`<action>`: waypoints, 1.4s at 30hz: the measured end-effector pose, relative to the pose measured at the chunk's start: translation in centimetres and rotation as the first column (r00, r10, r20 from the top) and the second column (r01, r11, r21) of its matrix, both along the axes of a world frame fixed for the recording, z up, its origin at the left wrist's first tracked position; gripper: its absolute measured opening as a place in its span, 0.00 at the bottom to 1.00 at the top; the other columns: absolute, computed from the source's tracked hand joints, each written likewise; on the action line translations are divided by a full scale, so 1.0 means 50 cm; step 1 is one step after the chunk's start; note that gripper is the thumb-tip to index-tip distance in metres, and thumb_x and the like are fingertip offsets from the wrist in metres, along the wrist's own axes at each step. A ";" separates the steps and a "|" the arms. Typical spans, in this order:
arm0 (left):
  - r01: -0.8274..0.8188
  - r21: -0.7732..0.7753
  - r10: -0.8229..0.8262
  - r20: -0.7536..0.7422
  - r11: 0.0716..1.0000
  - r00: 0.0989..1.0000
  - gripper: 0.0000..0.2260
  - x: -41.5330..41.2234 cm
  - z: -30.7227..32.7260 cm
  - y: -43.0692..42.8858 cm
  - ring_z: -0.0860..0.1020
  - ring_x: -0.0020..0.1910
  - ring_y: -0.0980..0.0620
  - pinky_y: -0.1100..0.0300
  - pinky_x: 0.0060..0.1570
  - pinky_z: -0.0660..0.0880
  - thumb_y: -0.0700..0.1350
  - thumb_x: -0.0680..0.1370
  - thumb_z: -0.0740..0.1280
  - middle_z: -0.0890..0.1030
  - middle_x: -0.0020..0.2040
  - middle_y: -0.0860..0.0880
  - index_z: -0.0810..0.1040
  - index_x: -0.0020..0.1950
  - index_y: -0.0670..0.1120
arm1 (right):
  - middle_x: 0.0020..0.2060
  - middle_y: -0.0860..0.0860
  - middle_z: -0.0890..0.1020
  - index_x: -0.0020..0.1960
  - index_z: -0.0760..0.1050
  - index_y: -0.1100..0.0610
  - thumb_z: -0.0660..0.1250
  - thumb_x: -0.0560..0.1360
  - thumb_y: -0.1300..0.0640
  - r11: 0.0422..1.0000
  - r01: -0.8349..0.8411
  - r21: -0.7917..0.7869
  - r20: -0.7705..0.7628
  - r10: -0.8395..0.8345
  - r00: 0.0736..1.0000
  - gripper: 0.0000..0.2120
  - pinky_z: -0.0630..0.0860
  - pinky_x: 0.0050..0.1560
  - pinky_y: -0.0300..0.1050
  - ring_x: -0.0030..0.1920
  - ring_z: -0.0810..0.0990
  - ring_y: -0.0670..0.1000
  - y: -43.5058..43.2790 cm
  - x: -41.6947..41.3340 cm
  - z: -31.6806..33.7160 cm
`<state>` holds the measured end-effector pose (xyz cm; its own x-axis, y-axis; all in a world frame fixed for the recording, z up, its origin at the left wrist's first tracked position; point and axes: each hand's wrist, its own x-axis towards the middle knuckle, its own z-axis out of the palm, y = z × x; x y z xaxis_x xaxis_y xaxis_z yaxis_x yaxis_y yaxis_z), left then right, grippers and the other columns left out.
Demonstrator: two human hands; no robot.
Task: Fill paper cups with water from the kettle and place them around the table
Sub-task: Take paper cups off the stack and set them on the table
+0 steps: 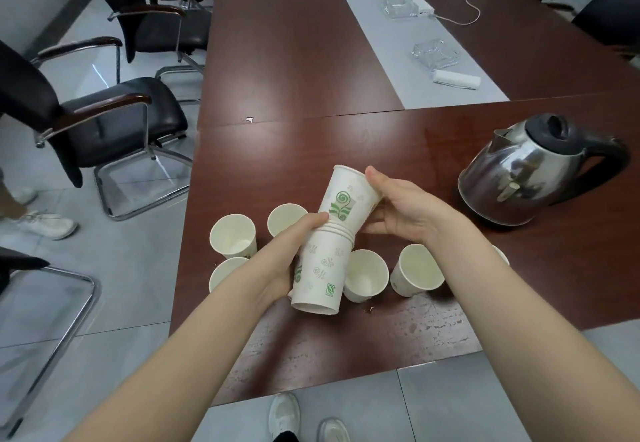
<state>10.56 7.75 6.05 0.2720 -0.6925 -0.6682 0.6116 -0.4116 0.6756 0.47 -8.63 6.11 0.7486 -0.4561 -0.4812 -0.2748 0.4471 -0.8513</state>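
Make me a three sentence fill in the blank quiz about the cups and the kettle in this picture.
The left hand grips the ____ of paper cups low down. The right hand holds its top cup, whose rim points ____ from the camera. The steel ____ stands on the table to the right of both hands.
Missing words: stack; away; kettle.

Matt white paper cups [420, 270] are standing on a table [311, 150] whose glossy reddish-brown wood is showing worn, rough patches near the front edge. A polished metal kettle [519, 178] is gleaming, its handle [614, 161] looking like black plastic.
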 end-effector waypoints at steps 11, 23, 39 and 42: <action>-0.186 0.010 0.186 -0.045 0.982 0.981 0.18 0.032 -0.014 0.010 0.80 0.40 0.44 0.46 0.54 0.77 0.55 0.71 0.70 0.82 0.41 0.44 0.79 0.53 0.44 | 0.51 0.47 0.78 0.63 0.71 0.53 0.72 0.73 0.55 0.910 -0.013 -0.414 -0.131 -0.046 0.990 0.21 0.79 0.41 0.42 0.50 0.78 0.47 -0.062 0.016 -0.066; -0.214 0.053 0.219 -0.125 0.975 0.968 0.24 0.040 -0.017 0.024 0.79 0.42 0.44 0.50 0.48 0.77 0.54 0.73 0.68 0.80 0.46 0.43 0.76 0.64 0.42 | 0.63 0.48 0.74 0.71 0.66 0.54 0.79 0.65 0.52 0.652 -0.393 -0.648 -0.385 0.165 0.908 0.39 0.67 0.58 0.40 0.61 0.72 0.47 -0.045 0.026 -0.178; -0.101 -0.059 0.098 -0.057 0.993 0.994 0.24 0.023 -0.009 0.001 0.83 0.43 0.46 0.51 0.45 0.80 0.59 0.65 0.71 0.84 0.47 0.42 0.80 0.52 0.44 | 0.63 0.48 0.77 0.64 0.75 0.51 0.69 0.76 0.52 0.737 -0.186 -0.650 -0.166 0.101 0.981 0.17 0.69 0.64 0.41 0.62 0.74 0.44 -0.021 0.007 -0.062; -0.074 -0.092 0.068 -0.068 0.993 0.995 0.17 0.019 -0.002 -0.005 0.83 0.33 0.49 0.57 0.31 0.79 0.57 0.73 0.66 0.84 0.36 0.46 0.79 0.48 0.44 | 0.47 0.42 0.84 0.49 0.81 0.48 0.67 0.77 0.54 0.786 -0.238 -0.570 -0.117 0.210 0.971 0.05 0.74 0.53 0.42 0.51 0.78 0.42 0.002 0.007 -0.017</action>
<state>11.48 7.49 5.97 0.2811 -0.7337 -0.6186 0.6810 -0.3017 0.6673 0.85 -8.55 5.28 0.8487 -0.4814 -0.2189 -0.3498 -0.2005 -0.9151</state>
